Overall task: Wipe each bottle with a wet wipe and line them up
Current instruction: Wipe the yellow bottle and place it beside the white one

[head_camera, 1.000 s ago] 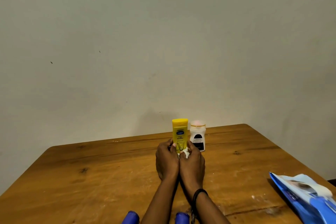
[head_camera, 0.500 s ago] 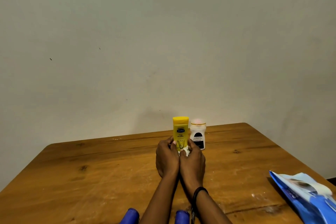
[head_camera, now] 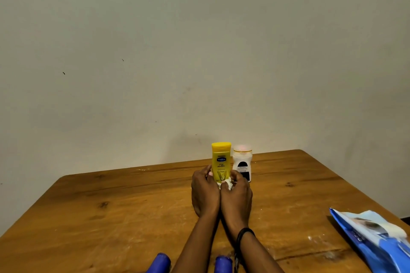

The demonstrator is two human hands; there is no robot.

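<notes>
On scuffed wooden table, left hand around base of glossy yellow bottle, right hand around crumpled white wipe.

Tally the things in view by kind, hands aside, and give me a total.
Bottles: 2, the yellow bottle and the white bottle.
Blue tops at the near edge, bodies out of frame: 2, the left blue top and the right blue top.
Wipe packs: 1, the blue wipe pack.
Wipes: 1, the crumpled wipe.
Total: 6.

Yellow bottle (upright) beside white bottle
</notes>
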